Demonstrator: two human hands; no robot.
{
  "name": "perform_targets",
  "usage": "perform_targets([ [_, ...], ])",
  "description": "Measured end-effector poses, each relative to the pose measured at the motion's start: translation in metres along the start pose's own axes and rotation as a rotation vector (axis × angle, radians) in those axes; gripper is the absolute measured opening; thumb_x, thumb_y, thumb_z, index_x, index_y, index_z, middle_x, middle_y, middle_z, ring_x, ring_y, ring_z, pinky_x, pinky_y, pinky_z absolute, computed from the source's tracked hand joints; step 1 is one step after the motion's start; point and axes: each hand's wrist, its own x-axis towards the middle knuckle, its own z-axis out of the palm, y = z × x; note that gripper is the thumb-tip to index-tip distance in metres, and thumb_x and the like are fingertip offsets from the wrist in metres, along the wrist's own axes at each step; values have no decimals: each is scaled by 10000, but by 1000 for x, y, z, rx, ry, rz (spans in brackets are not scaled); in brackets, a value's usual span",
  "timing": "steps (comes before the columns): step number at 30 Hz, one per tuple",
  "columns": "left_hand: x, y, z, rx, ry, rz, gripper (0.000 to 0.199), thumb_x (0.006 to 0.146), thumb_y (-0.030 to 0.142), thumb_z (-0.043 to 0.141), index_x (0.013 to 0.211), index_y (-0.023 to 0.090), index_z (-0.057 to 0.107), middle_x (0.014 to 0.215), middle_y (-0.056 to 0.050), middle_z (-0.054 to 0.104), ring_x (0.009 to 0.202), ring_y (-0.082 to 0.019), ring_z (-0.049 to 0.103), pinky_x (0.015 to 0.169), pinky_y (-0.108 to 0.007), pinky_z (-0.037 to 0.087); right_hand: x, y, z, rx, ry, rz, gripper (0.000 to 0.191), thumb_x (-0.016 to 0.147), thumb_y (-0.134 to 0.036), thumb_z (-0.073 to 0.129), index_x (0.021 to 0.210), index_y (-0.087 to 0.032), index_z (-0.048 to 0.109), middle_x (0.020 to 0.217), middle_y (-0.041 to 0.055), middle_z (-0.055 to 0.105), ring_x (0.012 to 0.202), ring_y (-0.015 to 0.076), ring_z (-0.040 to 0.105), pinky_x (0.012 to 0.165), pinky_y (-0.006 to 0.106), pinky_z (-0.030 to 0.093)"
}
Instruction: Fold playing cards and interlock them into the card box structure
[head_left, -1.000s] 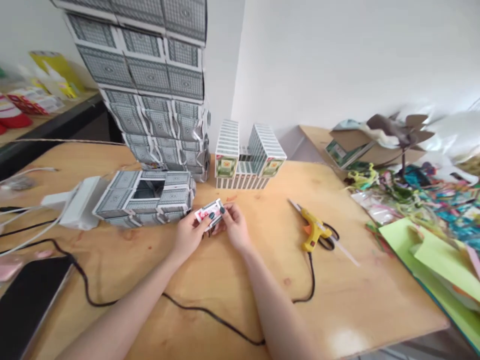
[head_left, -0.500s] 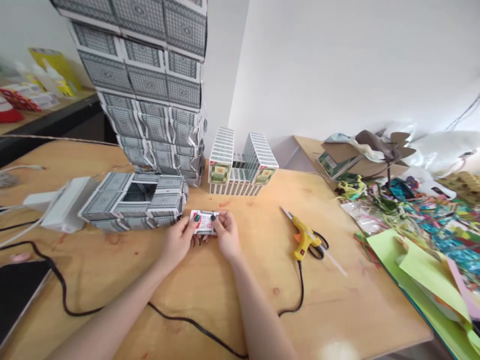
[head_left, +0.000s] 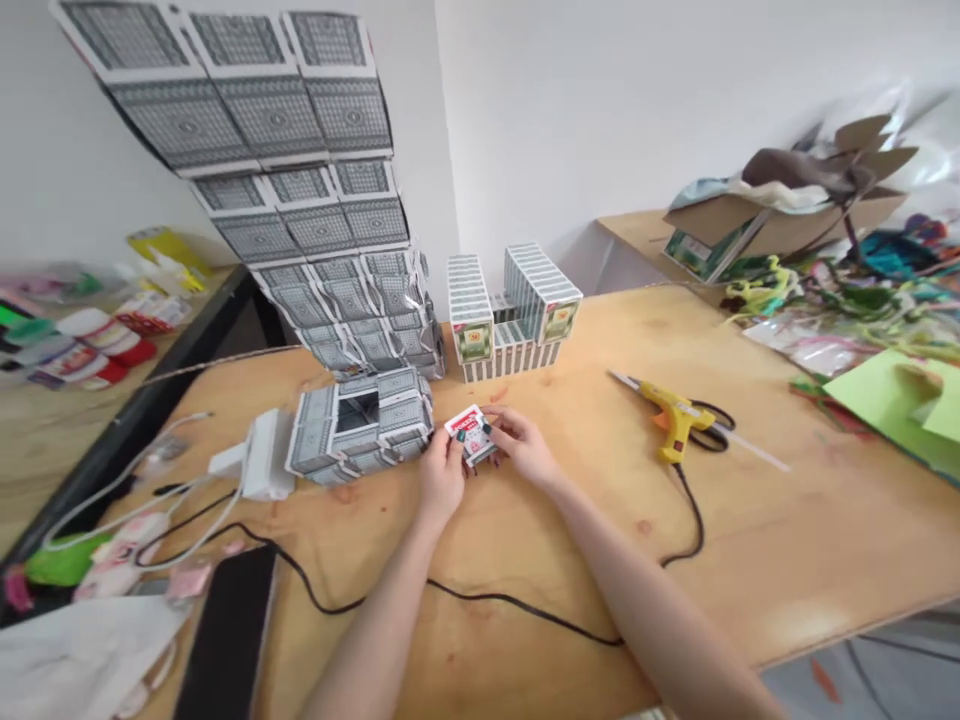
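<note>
My left hand (head_left: 442, 478) and my right hand (head_left: 527, 452) pinch a small white playing card (head_left: 471, 432) with red print between them, thumbs on its face. It is tilted, and grey-patterned edging shows along its lower side. The fingers beneath it are mostly hidden. Just left of my left hand lies a low block (head_left: 401, 400) made of grey-backed cards, with a square opening in its top. Behind it rises a tall stack (head_left: 337, 220) of similar card blocks, leaning towards the left at the top.
A U-shaped set of green-and-white card boxes (head_left: 551, 290) stands by the wall. To the right lie a yellow glue gun (head_left: 679, 420) and scissors (head_left: 712, 428). A black cord (head_left: 517, 600) crosses under my forearms. A dark phone (head_left: 229, 630) and white power strip (head_left: 268, 455) lie left.
The view has swung left and down, so the table things appear farther right. The card has turned from nearly level to tilted in my hands, and both hands still hold it.
</note>
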Motion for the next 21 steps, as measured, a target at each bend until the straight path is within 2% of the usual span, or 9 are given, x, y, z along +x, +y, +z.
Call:
perform_targets([
  [3,-1,-2,-2,20,5,21,236,836,341,406,950,175,529,596,26,520,437,-83,461,431,-199,391,-2,2,0,-1,-52,40,246,764,-295,547,974,-178,498,592,-58,518,395,63,476,376,187,385],
  [7,-4,-2,-3,-12,-16,11,246,841,340,381,959,176,522,651,7,538,455,-86,452,421,-203,392,-5,5,1,38,-88,19,206,792,-311,519,944,-193,446,605,-57,540,378,59,464,355,177,379],
  [10,-4,-3,-2,-49,-10,30,226,830,319,392,933,174,532,719,-10,563,542,-100,495,470,-205,414,-8,5,3,71,-107,32,199,802,-329,500,933,-210,409,618,-62,544,374,68,474,340,181,386],
  [13,-2,-4,0,-105,-5,41,214,809,280,415,931,169,551,781,-21,589,659,-123,542,572,-221,450,-10,3,6,97,-87,62,190,797,-326,491,918,-217,392,617,-69,543,386,71,480,343,178,384],
  [16,0,-4,1,-164,20,54,215,790,245,421,924,164,568,860,-32,608,781,-148,565,678,-246,466,-11,1,11,95,-41,93,179,783,-321,483,900,-209,408,536,-92,493,346,58,421,325,162,338],
  [21,-1,-2,3,-169,47,85,239,788,220,395,928,174,583,885,-28,625,806,-152,570,713,-257,465,-8,1,15,112,-9,129,166,760,-311,489,868,-212,411,519,-90,504,331,57,399,304,153,283],
])
